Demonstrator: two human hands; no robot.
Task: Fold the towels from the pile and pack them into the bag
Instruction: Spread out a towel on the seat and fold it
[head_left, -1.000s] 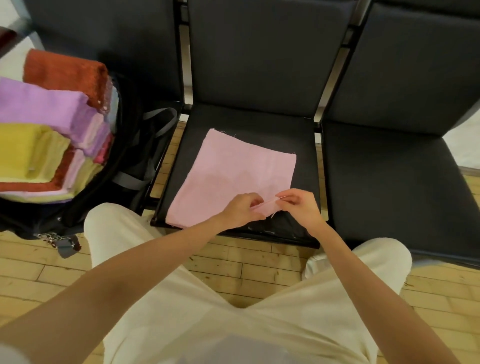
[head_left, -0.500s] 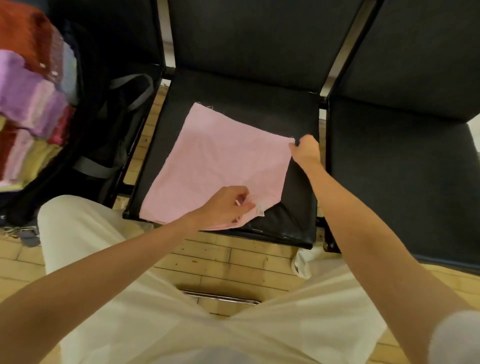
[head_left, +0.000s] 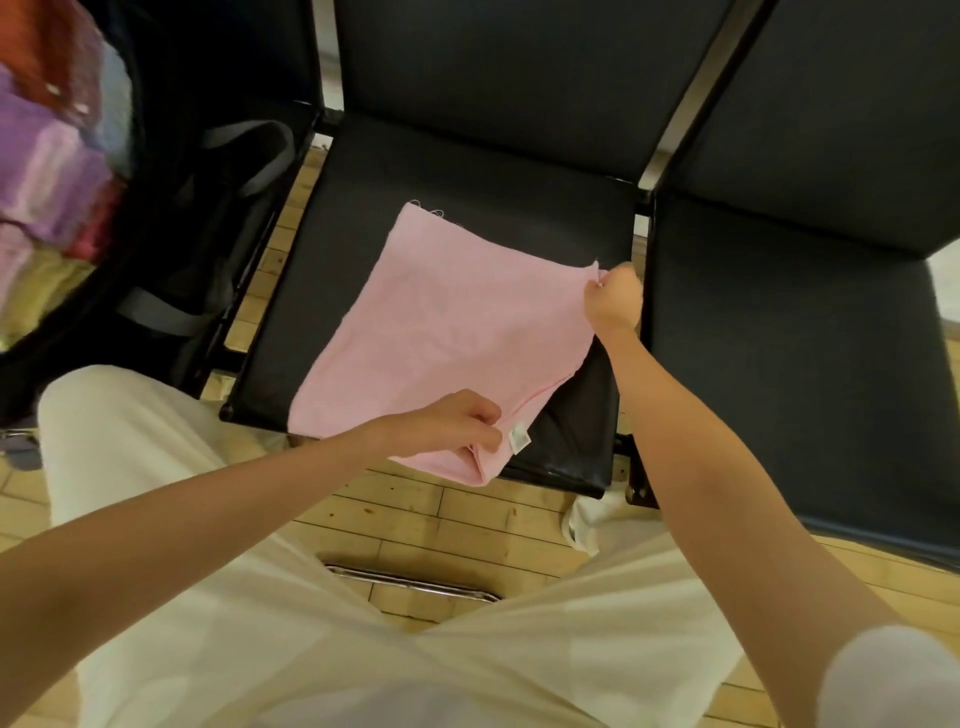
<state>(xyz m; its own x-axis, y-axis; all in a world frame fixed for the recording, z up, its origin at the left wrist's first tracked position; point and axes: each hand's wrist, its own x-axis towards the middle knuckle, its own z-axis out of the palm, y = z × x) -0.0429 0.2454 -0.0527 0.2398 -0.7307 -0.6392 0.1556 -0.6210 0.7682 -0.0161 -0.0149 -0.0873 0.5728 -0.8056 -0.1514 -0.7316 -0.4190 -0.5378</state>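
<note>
A thin, soft pink towel lies flat on the black padded middle seat, its near corner doubled over, a small white tag showing. At far left, blurred folded towels in orange, purple and yellow fill a black bag. The left hand fingers pinch the towel's near corner; the right hand fingers pinch its far right corner.

bare right seat, bag crowding left seat
</note>
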